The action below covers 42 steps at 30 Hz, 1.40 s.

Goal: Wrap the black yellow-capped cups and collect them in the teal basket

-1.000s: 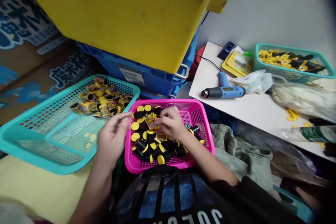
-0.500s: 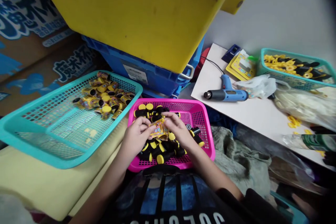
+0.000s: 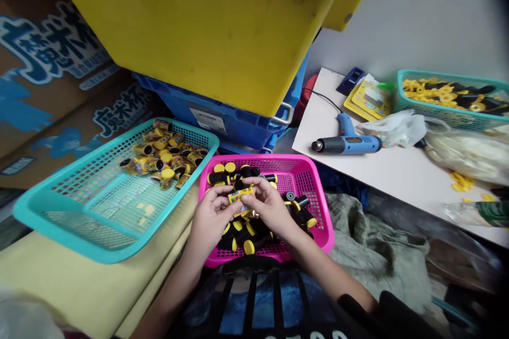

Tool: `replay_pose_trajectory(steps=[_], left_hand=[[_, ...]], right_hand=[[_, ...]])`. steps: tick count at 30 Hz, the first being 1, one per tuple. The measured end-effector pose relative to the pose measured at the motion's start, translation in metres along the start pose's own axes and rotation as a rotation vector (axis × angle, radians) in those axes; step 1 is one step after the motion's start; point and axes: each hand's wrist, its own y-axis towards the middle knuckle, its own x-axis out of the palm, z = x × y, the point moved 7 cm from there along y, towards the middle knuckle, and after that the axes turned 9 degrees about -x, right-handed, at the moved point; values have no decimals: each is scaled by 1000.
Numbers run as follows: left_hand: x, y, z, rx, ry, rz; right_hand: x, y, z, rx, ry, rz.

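Over the pink basket (image 3: 329, 225), my left hand (image 3: 212, 212) and my right hand (image 3: 274, 209) pinch a small yellow printed sleeve (image 3: 237, 197) between thumbs and fingers. Whether a bottle sits inside the sleeve is hidden by my fingers. Below them, the basket holds several small black bottles (image 3: 257, 239) with yellow caps, lying in all directions. To the left, a teal basket (image 3: 63, 241) contains a pile of similar pieces wrapped in yellow printed sleeves (image 3: 167, 156), gathered toward its far right end.
Yellow (image 3: 207, 26) and blue crates (image 3: 234, 127) are stacked straight ahead. Printed cartons (image 3: 59, 95) stand at left. On the white table (image 3: 314, 100) at right lie a blue heat gun (image 3: 350, 143), plastic bags (image 3: 401, 127) and another teal basket (image 3: 437, 111) with yellow and black parts.
My hands have drawn closer around the yellow sleeve, and the right thumb now presses over its front. The whole view has shifted slightly, with the baskets appearing lower and farther right.
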Motion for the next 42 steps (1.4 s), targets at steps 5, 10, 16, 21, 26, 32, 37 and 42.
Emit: replay_pose_trajectory(steps=[5, 10, 16, 21, 26, 32, 37, 42], left_hand=[[-2, 5, -1, 19, -8, -25], [-22, 9, 7, 60, 28, 140], [-30, 9, 8, 61, 56, 144], [-26, 7, 11, 111, 163, 191], [-30, 2, 17, 192, 127, 221], [-27, 8, 7, 185, 111, 119], [-21, 3, 10, 234, 122, 71], [-17, -1, 15, 259, 158, 39]], right_hand=[[-1, -2, 10, -12, -97, 57], [-24, 6, -2, -73, -578, 27], [-119, 32, 14, 250, -1024, 54], [-138, 39, 38, 282, -975, -81], [-132, 21, 13, 198, -876, 54], [-61, 2, -46, -68, -140, -102], [-37, 5, -57, -69, -110, -160], [-37, 5, -54, -64, -248, -210]])
